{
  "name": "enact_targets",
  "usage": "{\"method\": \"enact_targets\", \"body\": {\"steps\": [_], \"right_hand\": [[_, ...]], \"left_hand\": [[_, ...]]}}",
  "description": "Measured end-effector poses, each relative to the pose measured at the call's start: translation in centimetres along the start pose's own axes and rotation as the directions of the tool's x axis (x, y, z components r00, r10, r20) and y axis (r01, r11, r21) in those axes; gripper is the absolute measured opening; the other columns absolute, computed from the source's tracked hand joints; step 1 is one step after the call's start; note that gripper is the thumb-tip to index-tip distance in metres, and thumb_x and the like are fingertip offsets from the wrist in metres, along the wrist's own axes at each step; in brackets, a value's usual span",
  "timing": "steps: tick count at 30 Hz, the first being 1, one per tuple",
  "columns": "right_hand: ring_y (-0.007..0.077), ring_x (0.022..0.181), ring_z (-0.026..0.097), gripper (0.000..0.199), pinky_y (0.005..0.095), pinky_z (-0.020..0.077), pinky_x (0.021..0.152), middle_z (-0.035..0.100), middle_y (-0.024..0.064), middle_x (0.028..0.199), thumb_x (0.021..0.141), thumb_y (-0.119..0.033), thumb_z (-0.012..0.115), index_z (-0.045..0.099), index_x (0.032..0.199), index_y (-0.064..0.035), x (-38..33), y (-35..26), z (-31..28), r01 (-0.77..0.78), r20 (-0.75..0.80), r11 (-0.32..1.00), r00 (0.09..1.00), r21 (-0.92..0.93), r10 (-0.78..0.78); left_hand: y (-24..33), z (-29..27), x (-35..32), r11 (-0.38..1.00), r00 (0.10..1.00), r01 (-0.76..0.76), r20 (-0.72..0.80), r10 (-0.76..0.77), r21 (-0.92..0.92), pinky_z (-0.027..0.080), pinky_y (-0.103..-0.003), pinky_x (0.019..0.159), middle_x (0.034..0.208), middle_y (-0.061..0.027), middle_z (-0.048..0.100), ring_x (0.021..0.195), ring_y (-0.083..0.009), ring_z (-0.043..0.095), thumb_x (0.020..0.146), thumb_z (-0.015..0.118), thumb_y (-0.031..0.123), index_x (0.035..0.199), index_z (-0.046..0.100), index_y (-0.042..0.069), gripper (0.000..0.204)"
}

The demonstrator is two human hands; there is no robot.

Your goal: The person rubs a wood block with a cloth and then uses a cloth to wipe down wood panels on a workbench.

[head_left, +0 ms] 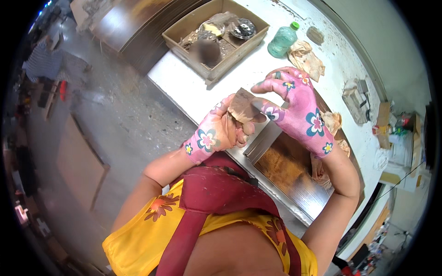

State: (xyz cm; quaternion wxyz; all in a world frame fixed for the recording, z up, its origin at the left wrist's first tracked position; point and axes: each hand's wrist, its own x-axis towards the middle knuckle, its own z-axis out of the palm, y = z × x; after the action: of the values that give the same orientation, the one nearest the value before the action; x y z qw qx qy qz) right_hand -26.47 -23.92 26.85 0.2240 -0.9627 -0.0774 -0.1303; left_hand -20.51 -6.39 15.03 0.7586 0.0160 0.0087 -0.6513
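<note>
Closest to the lens: yellow flowered top (142,216) and dark red apron (225,188). Just beyond, up at the hands: brown pad (243,106), squarish, pale ragged lower edge, gripped in left hand (223,126), pink flowered glove, fingers curled in under it. No clear long axis on the pad; tilted, one corner pointing away from the body. Key relation: pad between the hands, left hand nearer since holding it, right hand (294,101) just to the right. Right hand in matching glove, thumb and forefinger spread, not pinching anything; thumb tip right at pad's edge, touching or just over it, cannot tell which.

Below the right hand: brown wooden board (281,163), glossy in places, flat on white table (182,85). Farther along the table: cardboard box (239,54) with odds and ends (223,20) inside, green bottle (282,42) just right of it, crumpled paper (306,60) beside the bottle. Off to the right, pale wall (396,50). To the left, grey floor (133,110), large flat sheet (78,161), person in striped top (43,60) well apart, blurry.
</note>
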Motion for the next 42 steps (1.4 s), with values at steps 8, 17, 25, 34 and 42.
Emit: {"method": "enact_targets", "body": {"steps": [8,17,25,34,42], "right_hand": [[0.0235,0.077,0.056,0.021,0.0337,0.0445,0.074,0.060,0.0096,0.076,0.079,-0.024,0.062,0.064,0.085,-0.0041,3.6,0.8,3.3,-0.283,0.206,0.883,0.954,0.374,0.218],[0.0154,0.071,0.054,0.026,0.0296,0.0443,0.070,0.059,0.0070,0.075,0.087,-0.025,0.056,0.060,0.090,0.0005,5.1,1.2,5.5,-0.552,0.415,0.696,0.826,0.458,0.382],[0.0122,0.078,0.054,0.027,0.0250,0.0444,0.073,0.059,0.0034,0.081,0.088,-0.029,0.058,0.060,0.091,-0.0017,5.9,1.2,3.8,-0.573,0.379,0.606,0.820,0.552,0.430],[0.0302,0.095,0.059,0.034,0.0361,0.0460,0.088,0.063,0.0122,0.098,0.083,-0.010,0.051,0.055,0.117,-0.0066,5.5,-2.5,7.7,0.228,0.352,0.934,0.880,0.276,-0.319],[0.0291,0.087,0.061,0.029,0.0367,0.0471,0.083,0.065,0.0128,0.093,0.084,-0.020,0.053,0.064,0.105,-0.0038,6.1,-0.3,6.9,-0.283,0.469,0.822,0.883,0.493,0.022]], "left_hand": [[3.0,-2.1,-2.2,0.964,0.997,0.071,0.029,-0.066,-0.256,0.046,-0.038,0.061,0.123,-0.0222,0.054,0.077,-0.0269,0.062,0.093,0.035,0.051,0.137,0.038,0.013,0.058],[4.5,-3.6,-3.0,0.960,0.958,-0.265,-0.089,0.272,0.086,0.046,-0.037,0.066,0.116,-0.0153,0.058,0.084,-0.0257,0.060,0.092,0.050,0.040,0.129,0.044,0.009,0.049],[7.9,-4.3,-5.8,0.899,0.908,-0.417,0.007,0.420,0.136,0.043,-0.036,0.067,0.113,-0.0147,0.056,0.085,-0.0232,0.057,0.087,0.056,0.043,0.129,0.043,0.005,0.058],[12.0,-1.5,-8.6,0.308,0.590,-0.572,0.120,0.799,0.760,0.043,-0.033,0.099,0.133,-0.0148,0.043,0.121,-0.0217,0.046,0.065,0.078,0.000,0.134,0.034,-0.003,0.082],[11.9,-1.9,-7.7,-0.352,0.446,-0.169,0.390,0.805,0.921,0.045,-0.035,0.094,0.123,-0.0067,0.047,0.116,-0.0191,0.049,0.062,0.081,0.016,0.128,0.048,0.008,0.075]]}}
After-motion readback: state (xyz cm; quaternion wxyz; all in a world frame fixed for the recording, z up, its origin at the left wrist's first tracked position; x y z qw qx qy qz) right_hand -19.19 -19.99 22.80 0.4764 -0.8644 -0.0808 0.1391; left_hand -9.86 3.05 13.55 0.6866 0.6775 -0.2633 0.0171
